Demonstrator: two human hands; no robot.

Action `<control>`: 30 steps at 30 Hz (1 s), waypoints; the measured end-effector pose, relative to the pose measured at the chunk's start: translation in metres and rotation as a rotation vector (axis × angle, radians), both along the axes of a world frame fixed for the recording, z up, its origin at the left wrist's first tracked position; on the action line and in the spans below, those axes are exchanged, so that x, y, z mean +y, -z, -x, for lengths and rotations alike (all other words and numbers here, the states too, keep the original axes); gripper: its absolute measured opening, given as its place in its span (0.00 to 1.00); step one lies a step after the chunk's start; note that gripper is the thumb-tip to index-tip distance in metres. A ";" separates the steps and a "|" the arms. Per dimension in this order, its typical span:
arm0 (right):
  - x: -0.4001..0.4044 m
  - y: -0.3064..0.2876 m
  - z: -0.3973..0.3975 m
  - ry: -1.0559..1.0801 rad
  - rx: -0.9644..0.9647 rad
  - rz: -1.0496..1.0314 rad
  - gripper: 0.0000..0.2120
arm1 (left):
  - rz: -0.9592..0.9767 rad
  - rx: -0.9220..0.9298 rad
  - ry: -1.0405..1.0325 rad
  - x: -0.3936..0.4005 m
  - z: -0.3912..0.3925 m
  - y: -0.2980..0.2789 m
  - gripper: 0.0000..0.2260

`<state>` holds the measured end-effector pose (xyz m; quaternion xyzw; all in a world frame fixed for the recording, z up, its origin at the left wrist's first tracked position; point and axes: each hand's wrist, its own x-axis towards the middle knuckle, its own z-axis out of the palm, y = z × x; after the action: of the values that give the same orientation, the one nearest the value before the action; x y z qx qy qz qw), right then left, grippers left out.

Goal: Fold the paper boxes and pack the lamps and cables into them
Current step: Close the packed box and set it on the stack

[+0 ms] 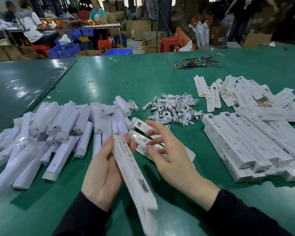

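Observation:
My left hand (102,169) grips a long white paper box (134,178) that slants from the table's middle toward the near edge, blurred by motion. To its right, my right hand (167,150) hovers with its fingers spread, holding nothing, above a few flat box blanks (143,128). A heap of white lamps (54,132) in clear wrap covers the left of the green table (143,82). White coiled cables (174,108) lie in a pile at the centre. Packed boxes (242,142) are stacked on the right, with unfolded boxes (237,94) behind them.
A bundle of dark and coloured wires (197,63) lies far back on the table. Beyond the table's far edge are blue crates (65,50), red stools (169,43), cardboard cartons (152,41) and people seated at another bench (95,26).

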<state>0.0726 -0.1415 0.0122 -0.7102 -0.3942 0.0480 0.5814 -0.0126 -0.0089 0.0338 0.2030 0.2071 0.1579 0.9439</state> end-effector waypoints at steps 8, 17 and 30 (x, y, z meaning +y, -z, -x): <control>0.003 -0.002 0.013 -0.183 -0.473 -0.133 0.21 | -0.049 0.013 -0.067 0.021 0.000 0.005 0.20; -0.016 -0.033 -0.025 -0.035 0.628 -0.286 0.26 | -0.602 -0.014 0.656 0.013 0.012 -0.004 0.20; 0.027 0.004 -0.008 0.009 -0.035 0.125 0.09 | -0.627 -0.110 0.269 0.005 0.007 -0.005 0.12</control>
<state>0.0809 -0.1146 0.0082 -0.7476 -0.3976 0.0575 0.5288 -0.0195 -0.0036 0.0383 0.4999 0.0688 0.0986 0.8577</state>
